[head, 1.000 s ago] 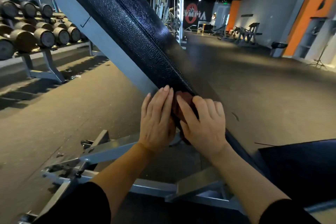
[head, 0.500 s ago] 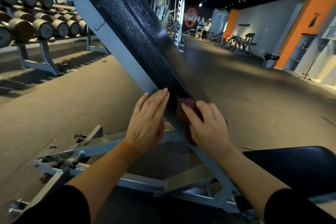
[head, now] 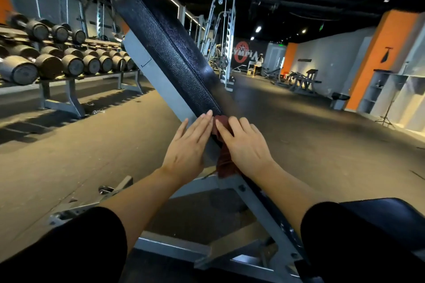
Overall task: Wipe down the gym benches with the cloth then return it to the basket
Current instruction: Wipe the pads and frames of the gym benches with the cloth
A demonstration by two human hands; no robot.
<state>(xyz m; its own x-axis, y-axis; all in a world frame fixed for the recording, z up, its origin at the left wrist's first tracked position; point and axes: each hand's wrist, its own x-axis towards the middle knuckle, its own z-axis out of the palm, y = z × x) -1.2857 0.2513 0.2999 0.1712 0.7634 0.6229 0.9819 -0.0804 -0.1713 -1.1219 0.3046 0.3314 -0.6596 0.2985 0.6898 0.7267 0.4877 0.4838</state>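
The black padded backrest of an incline bench rises from lower right to upper left on its grey steel frame. A dark red cloth lies over the pad's lower edge and hangs down between my hands. My left hand lies flat with straight fingers against the left side of the pad and frame. My right hand presses the cloth onto the pad with its fingers spread. The bench's black seat shows at lower right. No basket is in sight.
A dumbbell rack stands on the left. A cable machine rises behind the bench. More benches and a small bin sit far right by the orange wall. A person stands at the back.
My head has pulled back and tilted up, so the whole backrest now shows. Both hands have stayed low on the pad with the cloth, which now hangs further below my right hand.
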